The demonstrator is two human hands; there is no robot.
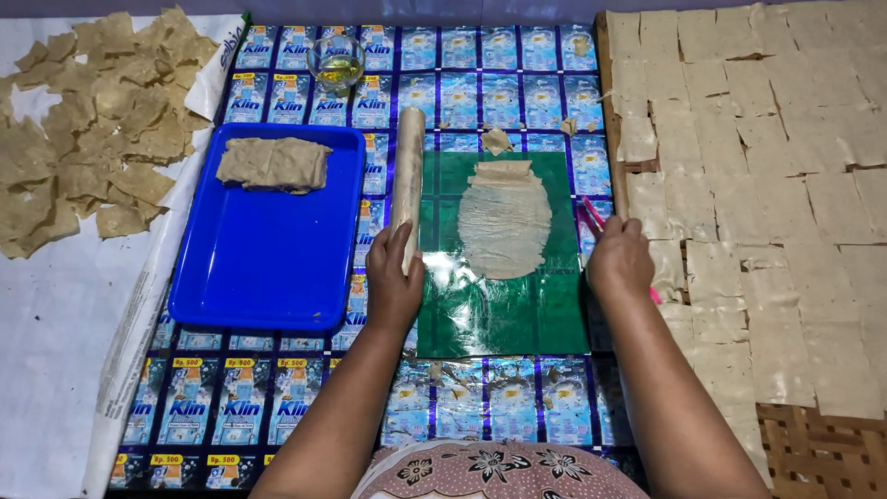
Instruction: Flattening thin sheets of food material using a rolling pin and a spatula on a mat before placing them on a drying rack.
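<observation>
My left hand [392, 277] grips the near end of a long pale rolling pin [407, 166] that lies along the left edge of a green plastic sheet [504, 314]. On that sheet lies a thin, flattened piece of pale dough [504, 222], rolled out long with a folded top. My right hand [619, 261] rests at the sheet's right edge and holds a thin pink tool [591, 216], most of it hidden by my fingers.
A blue tray [268, 268] with a slab of dough [274, 164] sits left of the sheet. Dried, curled squares [92, 129] cover a white sheet at far left. Flat pale dough squares [767, 166] fill a woven mat at right. A small glass [336, 63] with yellowish liquid stands at the back.
</observation>
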